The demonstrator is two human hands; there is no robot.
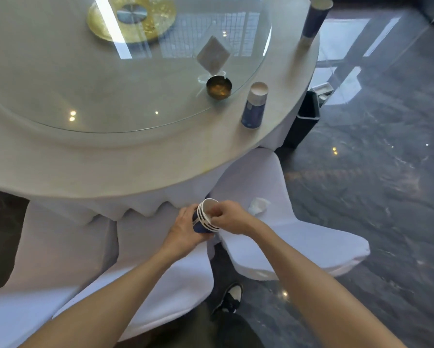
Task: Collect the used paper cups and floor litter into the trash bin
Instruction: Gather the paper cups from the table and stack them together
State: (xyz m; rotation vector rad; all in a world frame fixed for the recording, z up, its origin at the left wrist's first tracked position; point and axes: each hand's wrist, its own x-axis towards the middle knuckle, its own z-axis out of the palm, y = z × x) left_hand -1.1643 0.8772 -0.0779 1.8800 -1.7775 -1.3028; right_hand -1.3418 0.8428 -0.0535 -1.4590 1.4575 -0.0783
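A nested stack of blue paper cups [207, 217] with white rims is held below the table's front edge. My left hand [185, 228] wraps around the stack's body. My right hand [227, 217] pinches the rim of the top cup. Another blue cup [255, 105] stands on the table near its right edge. A taller blue cup [315, 18] stands at the table's far right rim. A crumpled white tissue [258, 205] lies on the seat of the right-hand chair. A dark trash bin [305, 121] stands on the floor beyond the table, partly hidden by the tablecloth.
The round table [110, 167] has a white cloth and a glass turntable [125, 79] with a brass ashtray [219, 87] and a gold plate [132, 17]. White-covered chairs [286, 234] stand under my arms. The glossy dark floor [374, 184] spreads to the right.
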